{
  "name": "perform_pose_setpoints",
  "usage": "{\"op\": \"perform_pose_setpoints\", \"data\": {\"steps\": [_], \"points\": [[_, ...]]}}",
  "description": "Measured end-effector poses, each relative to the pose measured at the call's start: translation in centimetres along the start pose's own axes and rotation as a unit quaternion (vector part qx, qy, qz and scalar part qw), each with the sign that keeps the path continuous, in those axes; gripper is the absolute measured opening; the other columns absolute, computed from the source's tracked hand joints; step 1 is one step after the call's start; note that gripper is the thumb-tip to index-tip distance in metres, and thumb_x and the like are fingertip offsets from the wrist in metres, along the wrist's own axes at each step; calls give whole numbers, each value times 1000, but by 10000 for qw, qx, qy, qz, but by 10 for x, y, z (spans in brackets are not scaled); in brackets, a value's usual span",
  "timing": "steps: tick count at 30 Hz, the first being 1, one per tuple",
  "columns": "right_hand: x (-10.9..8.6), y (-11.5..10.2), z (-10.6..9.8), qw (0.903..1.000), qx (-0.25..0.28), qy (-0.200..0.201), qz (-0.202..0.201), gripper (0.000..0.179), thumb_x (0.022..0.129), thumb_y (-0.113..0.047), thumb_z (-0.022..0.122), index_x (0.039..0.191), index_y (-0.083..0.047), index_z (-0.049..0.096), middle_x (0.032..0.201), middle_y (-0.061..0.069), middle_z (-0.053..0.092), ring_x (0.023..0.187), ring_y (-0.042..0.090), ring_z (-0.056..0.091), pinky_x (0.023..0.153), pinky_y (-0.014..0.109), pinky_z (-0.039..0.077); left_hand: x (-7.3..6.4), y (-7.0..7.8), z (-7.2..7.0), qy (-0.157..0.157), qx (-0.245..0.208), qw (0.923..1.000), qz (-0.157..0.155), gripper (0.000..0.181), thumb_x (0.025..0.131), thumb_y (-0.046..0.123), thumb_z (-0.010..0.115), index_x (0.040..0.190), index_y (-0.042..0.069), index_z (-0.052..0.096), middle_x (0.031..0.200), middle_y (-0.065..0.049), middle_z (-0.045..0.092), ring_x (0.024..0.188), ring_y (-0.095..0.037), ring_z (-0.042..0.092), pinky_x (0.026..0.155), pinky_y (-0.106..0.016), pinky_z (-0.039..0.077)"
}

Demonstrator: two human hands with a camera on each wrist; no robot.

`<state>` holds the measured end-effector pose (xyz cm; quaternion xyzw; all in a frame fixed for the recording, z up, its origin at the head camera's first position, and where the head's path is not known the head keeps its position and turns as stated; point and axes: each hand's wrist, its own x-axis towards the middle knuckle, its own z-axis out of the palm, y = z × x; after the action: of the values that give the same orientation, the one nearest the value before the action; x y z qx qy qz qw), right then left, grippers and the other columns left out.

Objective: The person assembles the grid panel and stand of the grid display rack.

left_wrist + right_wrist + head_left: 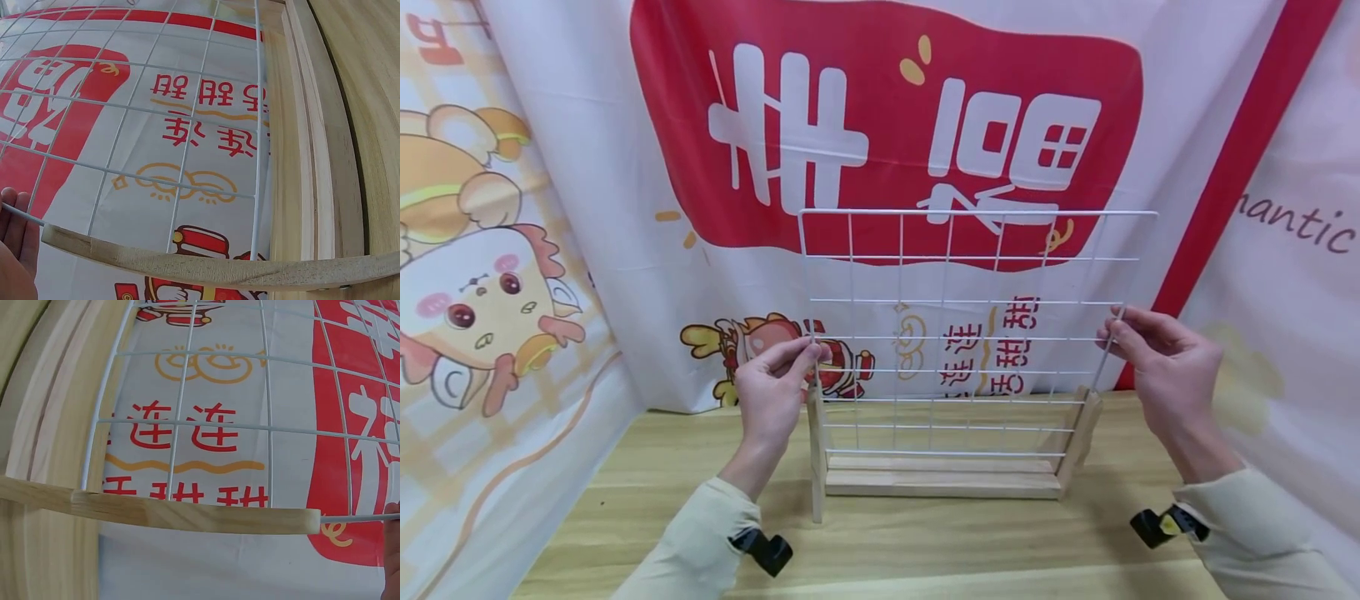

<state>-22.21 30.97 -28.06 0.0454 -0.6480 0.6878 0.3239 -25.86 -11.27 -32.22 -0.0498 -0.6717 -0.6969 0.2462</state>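
Note:
A white wire grid panel (950,338) stands upright between the two side posts of a wooden stand (940,485) on the table. My left hand (775,383) pinches the grid's left edge wire between thumb and fingers, just above the left post (816,454). On the opposite side my right hand (1176,367) pinches the right edge wire, a little above the right post (1084,433). Both wrist views show the grid's lower part running along the inner side of a wooden post (200,270), with the bottom wire close by the stand's wooden base (53,425).
The stand rests on a light wood-grain table (925,550). Behind it hangs a white cloth (760,283) printed with a red patch, characters and cartoon figures. Another printed cloth (482,292) hangs at the left. Black wrist mounts (767,552) sit on both sleeves.

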Motion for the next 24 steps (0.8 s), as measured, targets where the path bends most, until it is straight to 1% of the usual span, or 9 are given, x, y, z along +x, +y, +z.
{"op": "perform_pose_setpoints", "data": {"steps": [1,4,9,13,16,19,20,22,24], "points": [[0,1,-1,10000,25,-4,-25,41,97,-16,78,134,0,70,108,-1,80,89,8,80,84,18,63,0,0,0,-6,-33,10000,30,27,98,18,78,118,0,78,101,-1,84,92,-9,80,63,-14,60],[-2,4,-2,9999,75,-21,-79,41,98,-16,77,134,2,70,108,0,80,90,9,79,84,19,63,-1,-1,1,-17,-103,9999,97,27,98,19,78,118,1,79,99,1,84,92,-9,81,61,-14,58],[-5,10,-5,9998,-118,15,-151,36,99,-15,76,130,2,71,105,0,80,89,8,79,83,17,63,-1,-3,1,-10,-112,9999,81,23,98,18,78,118,7,80,99,9,84,94,-12,81,82,-18,65],[-6,13,-5,9993,-231,-5,-291,30,99,-10,75,126,3,73,103,-2,81,87,8,79,83,17,63,-2,-3,1,-9,-78,10000,3,23,98,17,78,118,7,79,96,15,83,96,-17,81,77,-17,64],[-5,14,-6,9986,-360,-98,-380,27,99,-7,73,124,4,73,102,-2,81,86,8,78,82,16,63,-1,-4,0,-12,-66,10000,-9,24,97,15,78,119,5,78,96,17,82,95,-15,80,77,-18,65],[-5,15,-6,9960,-754,-200,-436,25,101,-8,71,124,2,72,104,-4,80,87,7,77,82,13,63,-1,-5,1,-15,-96,9999,28,24,97,12,78,119,3,77,99,18,82,95,-11,80,84,-21,66],[-4,15,-6,9950,-866,-220,-439,24,101,-8,70,124,1,72,105,-5,79,87,6,77,83,13,62,0,-5,1,-12,-102,9999,31,23,97,12,78,119,3,78,99,18,82,94,-9,79,82,-20,66],[-3,15,-6,9926,-1105,-242,-452,22,102,-8,69,123,-2,72,106,-7,78,88,5,76,83,11,62,0,-5,1,-11,-126,9999,38,22,97,11,78,118,4,78,99,17,82,95,-12,80,80,-19,65],[-2,16,-5,9919,-1171,-242,-424,20,103,-7,68,122,-3,72,106,-8,77,88,5,76,83,11,62,0,-6,1,-11,-135,9999,26,21,97,10,78,117,5,79,98,18,82,95,-15,80,77,-17,64]]}}
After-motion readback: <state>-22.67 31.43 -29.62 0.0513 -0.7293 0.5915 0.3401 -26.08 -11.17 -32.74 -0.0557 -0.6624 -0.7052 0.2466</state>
